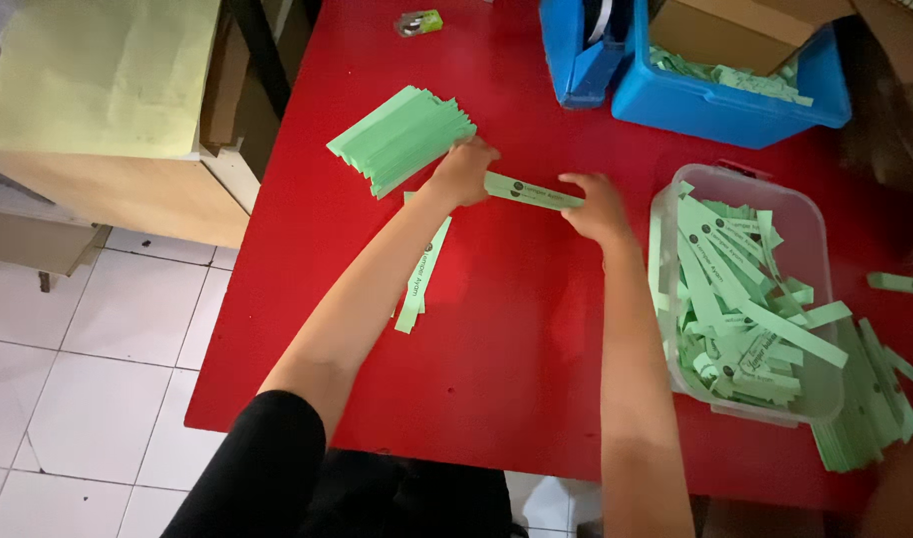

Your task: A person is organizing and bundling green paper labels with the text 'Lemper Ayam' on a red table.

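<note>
Both my hands hold one light green paper strip [532,191] over the red table [536,329]. My left hand [463,169] grips its left end and my right hand [596,206] its right end. Just beyond my left hand lies a fanned stack of green strips [401,136]. A few more green strips [421,274] lie flat on the table under my left forearm. A clear plastic tub [810,224] to the right of my right hand holds several loose green strips.
A blue bin [720,105] with a cardboard box [740,30] and more strips sits at the back right, beside a blue holder [576,55]. Green strips [865,418] lie right of the tub. A small green object [418,22] rests at the far edge. White floor tiles [88,399] lie left.
</note>
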